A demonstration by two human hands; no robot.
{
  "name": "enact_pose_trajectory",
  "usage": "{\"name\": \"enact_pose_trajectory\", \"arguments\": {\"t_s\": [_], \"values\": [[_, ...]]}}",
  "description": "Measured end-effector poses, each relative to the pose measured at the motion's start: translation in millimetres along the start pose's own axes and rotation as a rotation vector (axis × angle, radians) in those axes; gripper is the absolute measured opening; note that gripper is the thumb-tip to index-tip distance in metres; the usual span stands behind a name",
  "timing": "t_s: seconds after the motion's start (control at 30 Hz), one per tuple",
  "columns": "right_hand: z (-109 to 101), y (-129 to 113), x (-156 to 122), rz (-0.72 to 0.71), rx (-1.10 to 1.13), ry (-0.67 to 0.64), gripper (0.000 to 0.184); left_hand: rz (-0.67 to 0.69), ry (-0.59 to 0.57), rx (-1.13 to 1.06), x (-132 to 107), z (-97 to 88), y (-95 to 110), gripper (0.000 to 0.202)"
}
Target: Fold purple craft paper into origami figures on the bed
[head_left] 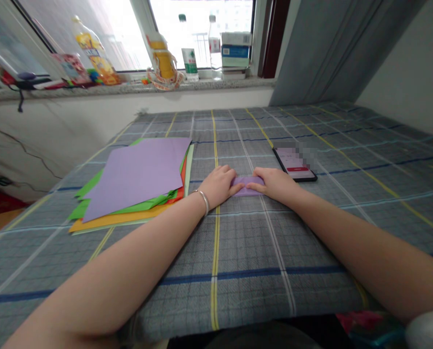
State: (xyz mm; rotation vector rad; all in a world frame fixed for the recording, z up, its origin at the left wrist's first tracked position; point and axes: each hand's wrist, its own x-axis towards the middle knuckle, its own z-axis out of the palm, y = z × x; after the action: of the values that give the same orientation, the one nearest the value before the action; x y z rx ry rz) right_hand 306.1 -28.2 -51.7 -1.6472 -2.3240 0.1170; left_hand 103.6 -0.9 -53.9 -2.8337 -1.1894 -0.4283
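A small folded strip of purple paper (pixel 248 190) lies flat on the plaid cloth between my hands. My left hand (pixel 219 185) has its left end, with the thumb stretched along the top and the fingers curled at the far edge. On the right end is my right hand (pixel 274 183), its thumb pressing down and pointing at the other thumb. Both thumb tips nearly meet at the middle of the strip. The fingers hide both ends of the paper. A silver bangle (pixel 203 200) circles my left wrist.
Left of my hands is a loose stack of coloured paper (pixel 139 174), purple on top. A phone (pixel 294 165) lies beyond my right hand on the plaid cloth (pixel 245 242). Bottles, a yellow jug (pixel 163 58) and boxes (pixel 235 51) line the windowsill behind.
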Motion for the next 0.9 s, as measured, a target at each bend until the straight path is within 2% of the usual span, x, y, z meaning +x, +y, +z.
{"name": "enact_pose_trajectory", "arguments": {"t_s": [0.33,0.47,0.67,0.9], "values": [[-1.6,-2.3,-1.6,0.043,-0.03,-0.015,0.045,-0.014,0.018,-0.028,-0.7,0.8,1.4,0.029],[-2.8,-4.4,-2.1,0.056,-0.058,-0.019,0.048,0.006,0.0,0.031,-1.4,2.0,2.6,0.029],[-5.0,-6.3,-1.6,0.045,-0.082,-0.005,0.051,0.053,-0.017,0.037,-5.7,3.1,2.7,0.04],[-5.3,-1.2,-0.9,0.011,-0.055,-0.018,0.056,0.074,-0.106,-0.041,-3.3,3.4,-2.8,0.057]]}}
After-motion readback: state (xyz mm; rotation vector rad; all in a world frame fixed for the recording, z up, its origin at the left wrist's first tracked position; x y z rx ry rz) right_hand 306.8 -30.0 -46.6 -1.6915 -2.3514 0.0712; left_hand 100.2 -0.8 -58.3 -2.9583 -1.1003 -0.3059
